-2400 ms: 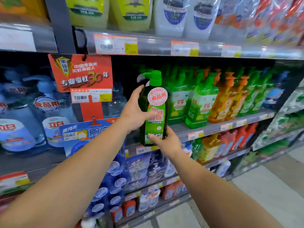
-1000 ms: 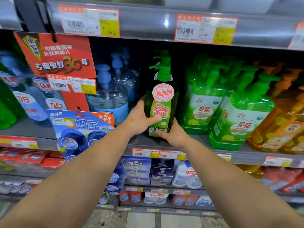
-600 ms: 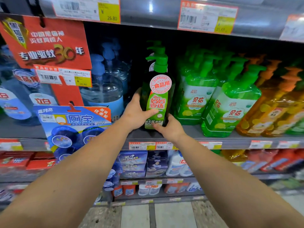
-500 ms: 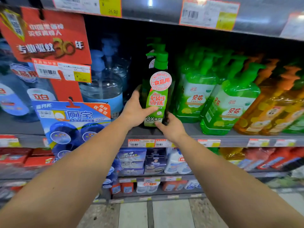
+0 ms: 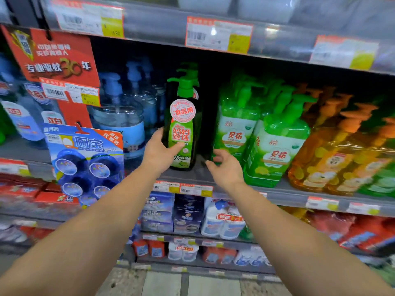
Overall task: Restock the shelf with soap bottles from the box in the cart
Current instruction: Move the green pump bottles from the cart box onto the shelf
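My left hand (image 5: 159,153) is wrapped round the lower body of the dark green soap bottle (image 5: 181,133), thumb across the front label and fingers curled behind it, and the bottle stands upright on the shelf (image 5: 284,190) near the front edge, in the gap between the clear blue pump bottles (image 5: 123,116) on its left and the light green pump bottles (image 5: 275,142) on its right. More green pump heads of the same kind show directly behind it, so it fronts its own row. My right hand (image 5: 225,167) is off the bottle, just beside its base, fingers loosely spread and holding nothing. I judge this to be the tail of the placing step: the bottle looks seated, with its label facing out, and only my left grip is keeping me here. The next move calls for loosening that grip without tipping the tall, narrow bottle or nudging it into its neighbours, then drawing both arms back clear of the hanging red promo card (image 5: 57,58) and the blue pack (image 5: 85,165) clipped beneath it, and turning to the cart for another bottle; neither cart nor box is in view
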Motion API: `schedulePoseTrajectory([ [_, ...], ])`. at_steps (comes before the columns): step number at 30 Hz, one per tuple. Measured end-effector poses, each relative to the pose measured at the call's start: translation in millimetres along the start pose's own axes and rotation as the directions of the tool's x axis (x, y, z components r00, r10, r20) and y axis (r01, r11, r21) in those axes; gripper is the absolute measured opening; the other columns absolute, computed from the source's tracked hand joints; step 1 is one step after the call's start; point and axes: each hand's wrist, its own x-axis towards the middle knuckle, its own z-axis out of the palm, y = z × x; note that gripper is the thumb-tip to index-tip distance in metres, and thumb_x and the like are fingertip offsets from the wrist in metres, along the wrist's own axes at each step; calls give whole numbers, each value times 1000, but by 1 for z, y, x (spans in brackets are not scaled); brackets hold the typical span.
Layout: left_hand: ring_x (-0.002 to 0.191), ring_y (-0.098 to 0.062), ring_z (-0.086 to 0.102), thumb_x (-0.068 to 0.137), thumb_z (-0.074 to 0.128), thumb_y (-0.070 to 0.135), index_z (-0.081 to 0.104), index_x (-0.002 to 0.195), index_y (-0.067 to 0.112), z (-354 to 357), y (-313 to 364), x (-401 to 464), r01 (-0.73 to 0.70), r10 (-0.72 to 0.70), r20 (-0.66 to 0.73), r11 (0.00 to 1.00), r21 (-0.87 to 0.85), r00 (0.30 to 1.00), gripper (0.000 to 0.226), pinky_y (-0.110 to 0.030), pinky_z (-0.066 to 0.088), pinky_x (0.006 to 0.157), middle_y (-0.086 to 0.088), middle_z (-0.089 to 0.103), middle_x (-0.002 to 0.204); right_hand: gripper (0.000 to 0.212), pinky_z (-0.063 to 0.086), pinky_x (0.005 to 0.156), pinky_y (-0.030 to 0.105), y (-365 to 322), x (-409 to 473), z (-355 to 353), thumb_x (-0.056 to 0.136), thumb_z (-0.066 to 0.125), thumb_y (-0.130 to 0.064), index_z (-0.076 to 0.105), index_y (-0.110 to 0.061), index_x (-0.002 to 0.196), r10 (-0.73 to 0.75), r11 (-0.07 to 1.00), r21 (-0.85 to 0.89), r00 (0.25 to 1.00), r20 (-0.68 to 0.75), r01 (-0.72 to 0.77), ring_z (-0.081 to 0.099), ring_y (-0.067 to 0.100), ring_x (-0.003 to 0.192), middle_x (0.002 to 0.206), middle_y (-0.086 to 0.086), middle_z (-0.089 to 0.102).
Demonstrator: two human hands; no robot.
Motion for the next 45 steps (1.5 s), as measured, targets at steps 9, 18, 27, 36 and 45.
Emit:
schedulePoseTrajectory([
  [9, 114, -27, 52, 80, 76, 28, 42, 136, 12, 41, 25, -50, 23, 56, -413, 982, 186, 909, 68, -46, 46, 97, -10, 50, 124, 44, 50, 91, 31, 37, -14, -62, 91, 60, -33, 54, -21, 133, -175, 975, -108, 972, 155, 192, 63, 19, 105, 120, 3, 65],
  [18, 128, -26, 47, 76, 80, 29, 38, 143, 10, 99, 53, -54, -68, 81, -62, 979, 190, 995, 81, -37, 41, 103, -12, 48, 140, 32, 41, 59, 28, 58, -9, -118, 92, 49, -47, 64, -21, 79, -280, 767, -593, 959, 37, 246, 65, 28, 83, 82, 2, 67],
  [27, 142, -26, 27, 67, 87, 30, 10, 153, 20, 119, 49, -17, 80, -80, 78, 997, 11, 994, 116, -42, 27, 115, -14, 28, 155, 37, 31, 47, 25, 71, -3, -131, 93, 45, -50, 54, -24, 69, -274, 727, -653, 962, 7, 212, 57, 21, 64, 61, -8, 48],
  [36, 113, -10, 47, 68, 87, 26, 25, 149, 22, 126, 35, 3, 81, -76, 165, 997, -19, 983, 102, -26, 36, 92, 9, 55, 121, 41, 42, 50, 27, 80, -5, -127, 92, 49, -53, 60, -22, 68, -369, 705, -665, 928, -46, 247, 58, 16, 58, 62, -7, 58],
  [45, 86, 4, 57, 70, 85, 18, 49, 114, 28, 145, 22, 5, 94, -74, 155, 987, -130, 985, 58, -7, 41, 66, 20, 60, 92, 31, 35, 43, 21, 83, -12, -146, 82, 68, -46, 53, -22, 69, -352, 839, -510, 903, -246, 188, 53, 14, 59, 61, -7, 55],
])
